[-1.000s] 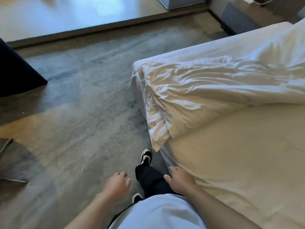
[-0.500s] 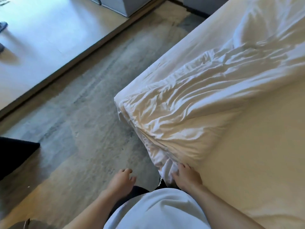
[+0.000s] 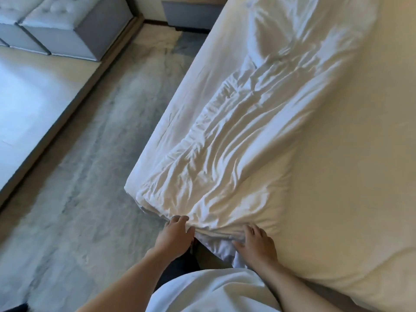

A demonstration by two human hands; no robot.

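- Sheet (image 3: 225, 172) in the spotlight: white, badly rumpled, lying in a long band along the left side of the bed (image 3: 337, 176), from the far end down to the near left corner.
- Its near end bunches up right at that corner, with a fold spilling over the mattress edge towards the person.
- Left hand (image 3: 177, 235) is on the corner of the fabric, fingers bent over the hem, thumb stretched right; a true pinch or just a touch, I cannot tell.
- Right hand (image 3: 256, 244) lies just right of it, fingers spread and fairly straight, resting flat on the near edge of the sheet, thumb against the hanging fold.
- The two hands sit near each other, apart, the bunched hem between them.
- To the right of the sheet, bare cream mattress.
- Left of the bed, grey mottled carpet (image 3: 90, 199); beyond it, far left, padded grey ottomans (image 3: 74, 30) on a pale floor.
- Bottom of frame: the person's white shirt (image 3: 213, 293).
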